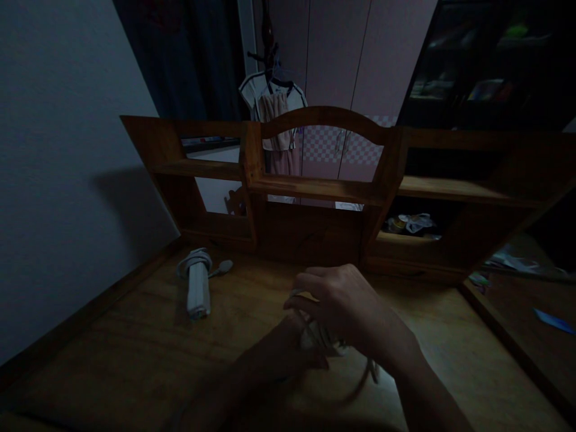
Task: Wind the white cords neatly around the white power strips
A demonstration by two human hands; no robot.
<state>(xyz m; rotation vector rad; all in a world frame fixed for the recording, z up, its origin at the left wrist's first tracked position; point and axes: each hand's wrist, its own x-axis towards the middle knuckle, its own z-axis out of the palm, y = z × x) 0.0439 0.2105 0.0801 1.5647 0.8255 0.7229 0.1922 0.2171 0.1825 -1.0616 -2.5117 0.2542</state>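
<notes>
Right hand (348, 306), head view: fingers curled down and mostly closed over a bundle of white cord (320, 343), knuckles up, wrist running off to the lower right. Left hand (288, 353) sits just beneath and left of it, in deep shadow; it touches the same bundle, but its grip cannot be made out. Cord lies between the two hands, with a loose loop trailing below the right wrist onto the wooden desk (135, 348). Well off to the left of both hands: a white power strip (198, 289) with its own lead coiled at the far end. Beyond the hands, the hutch shelf (315, 187); up and right of them, crumpled wrappers (411, 223) in a cubby. Risk, as judged: light is very poor, so the trailing loop could snag or knot unseen, or a coil could slip from the half-hidden left hand.
</notes>
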